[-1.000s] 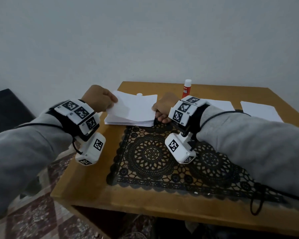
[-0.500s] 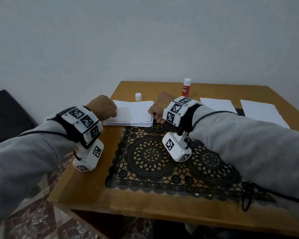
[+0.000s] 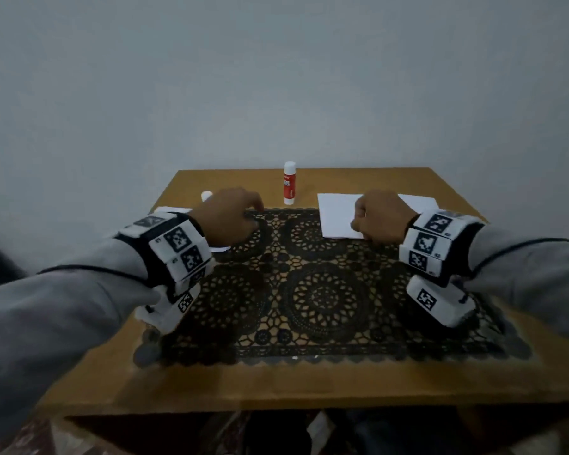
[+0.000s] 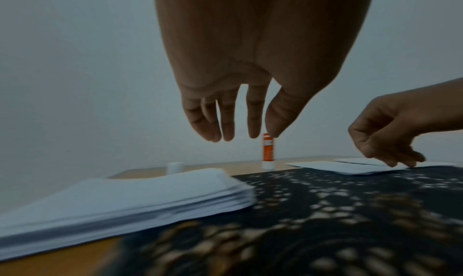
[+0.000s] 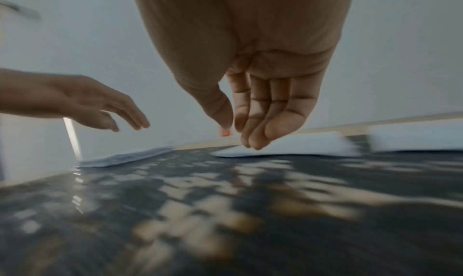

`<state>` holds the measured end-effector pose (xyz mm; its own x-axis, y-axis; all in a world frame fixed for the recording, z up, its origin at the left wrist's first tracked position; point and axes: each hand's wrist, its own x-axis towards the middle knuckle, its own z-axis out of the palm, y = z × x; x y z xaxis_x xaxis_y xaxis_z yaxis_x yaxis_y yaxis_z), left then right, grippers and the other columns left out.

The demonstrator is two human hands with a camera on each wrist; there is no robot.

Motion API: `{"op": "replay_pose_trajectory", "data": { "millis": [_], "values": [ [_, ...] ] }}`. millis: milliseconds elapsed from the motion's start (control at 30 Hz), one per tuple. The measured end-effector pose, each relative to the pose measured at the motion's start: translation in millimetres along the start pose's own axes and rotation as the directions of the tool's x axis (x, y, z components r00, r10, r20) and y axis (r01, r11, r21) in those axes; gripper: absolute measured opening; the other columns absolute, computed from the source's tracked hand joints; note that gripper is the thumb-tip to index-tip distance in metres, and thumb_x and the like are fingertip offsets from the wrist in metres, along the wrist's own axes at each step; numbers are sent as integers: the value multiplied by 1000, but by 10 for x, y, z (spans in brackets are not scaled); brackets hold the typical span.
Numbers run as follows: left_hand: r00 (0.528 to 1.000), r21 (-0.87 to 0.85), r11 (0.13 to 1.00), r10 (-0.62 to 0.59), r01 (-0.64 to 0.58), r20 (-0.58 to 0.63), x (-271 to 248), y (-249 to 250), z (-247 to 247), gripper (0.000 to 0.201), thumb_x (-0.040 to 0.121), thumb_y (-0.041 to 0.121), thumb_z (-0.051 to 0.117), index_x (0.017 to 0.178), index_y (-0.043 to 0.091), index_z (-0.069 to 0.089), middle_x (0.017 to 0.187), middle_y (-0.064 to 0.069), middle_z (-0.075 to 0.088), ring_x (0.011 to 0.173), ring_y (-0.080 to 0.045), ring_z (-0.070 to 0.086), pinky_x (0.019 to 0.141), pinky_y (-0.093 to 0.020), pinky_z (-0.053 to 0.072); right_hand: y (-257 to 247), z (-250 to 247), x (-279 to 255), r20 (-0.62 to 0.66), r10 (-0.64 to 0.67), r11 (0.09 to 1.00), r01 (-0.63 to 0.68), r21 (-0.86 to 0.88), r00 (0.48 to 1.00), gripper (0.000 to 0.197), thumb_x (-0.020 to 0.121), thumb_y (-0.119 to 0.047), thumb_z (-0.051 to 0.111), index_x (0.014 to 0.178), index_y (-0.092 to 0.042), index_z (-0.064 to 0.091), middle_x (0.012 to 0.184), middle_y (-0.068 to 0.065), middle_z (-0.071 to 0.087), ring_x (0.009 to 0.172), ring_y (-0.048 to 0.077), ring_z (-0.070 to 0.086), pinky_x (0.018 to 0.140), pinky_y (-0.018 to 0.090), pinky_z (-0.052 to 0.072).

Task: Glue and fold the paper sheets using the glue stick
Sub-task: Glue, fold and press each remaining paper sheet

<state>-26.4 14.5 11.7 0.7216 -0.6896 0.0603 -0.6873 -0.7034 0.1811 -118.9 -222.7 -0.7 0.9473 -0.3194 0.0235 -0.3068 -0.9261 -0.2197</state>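
A red glue stick (image 3: 289, 187) with a white top stands upright at the back of the table; its loose white cap (image 3: 206, 194) sits to the left. My left hand (image 3: 243, 218) hovers over the lace mat's back left corner, its fingers (image 4: 226, 129) hanging relaxed and empty. Below it lies a stack of white sheets (image 4: 125, 197), mostly hidden by my wrist in the head view. My right hand (image 3: 362, 224) is over a single white sheet (image 3: 337, 218), and its fingertips (image 5: 255, 146) touch the sheet's near edge without pinching it.
A black lace mat (image 3: 309, 290) covers most of the wooden table (image 3: 276, 385). A second loose sheet (image 3: 421, 201) lies at the back right. The grey wall stands close behind the table's far edge.
Both hands have let go of the stack at the left. My right hand has moved right to the single sheet, and my left hand has lifted off the stack toward the mat.
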Motion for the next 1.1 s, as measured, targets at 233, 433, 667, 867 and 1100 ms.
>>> {"op": "replay_pose_trajectory", "data": {
  "millis": [233, 433, 667, 867, 1100],
  "values": [
    [968, 14, 981, 191, -196, 164, 562, 888, 334, 43, 95, 29, 54, 136, 17, 48, 135, -4, 52, 121, -21, 49, 96, -27, 36, 583, 7, -104, -87, -20, 998, 15, -58, 996, 17, 87, -12, 50, 74, -2, 58, 75, 13, 62, 72, 31, 61, 59, 36, 48],
    [959, 111, 972, 180, -208, 221, 910, 1072, 559, 46, 93, 38, 56, 136, 24, 46, 140, -1, 49, 126, -22, 44, 105, -36, 37, 623, -19, -100, -271, -132, 990, 142, 16, 953, 16, 87, -20, 52, 77, -8, 57, 74, 7, 63, 69, 25, 58, 61, 40, 51],
    [969, 85, 976, 183, -199, 167, 983, 1031, 582, 35, 88, 39, 63, 121, 25, 59, 126, 1, 58, 117, -19, 50, 100, -36, 42, 633, -72, -128, -395, -111, 988, 145, 57, 912, 16, 86, -19, 56, 76, -7, 57, 70, 7, 60, 65, 24, 56, 59, 39, 49],
    [968, 95, 969, 217, -229, 125, 984, 1050, 603, 20, 90, 36, 60, 108, 27, 62, 118, 3, 61, 109, -18, 50, 89, -30, 42, 685, -20, -57, -169, -9, 998, 20, 61, 986, 18, 84, -15, 57, 80, 1, 65, 81, 16, 67, 74, 27, 62, 69, 39, 53],
    [968, 105, 966, 226, -238, 112, 969, 1073, 603, 19, 91, 35, 60, 107, 26, 62, 118, 3, 61, 108, -18, 49, 86, -28, 39, 714, 15, -63, -15, -3, 1000, 4, 31, 1000, 24, 89, -8, 52, 88, -10, 76, 99, 5, 71, 89, 25, 64, 82, 40, 56]
  ]
}}
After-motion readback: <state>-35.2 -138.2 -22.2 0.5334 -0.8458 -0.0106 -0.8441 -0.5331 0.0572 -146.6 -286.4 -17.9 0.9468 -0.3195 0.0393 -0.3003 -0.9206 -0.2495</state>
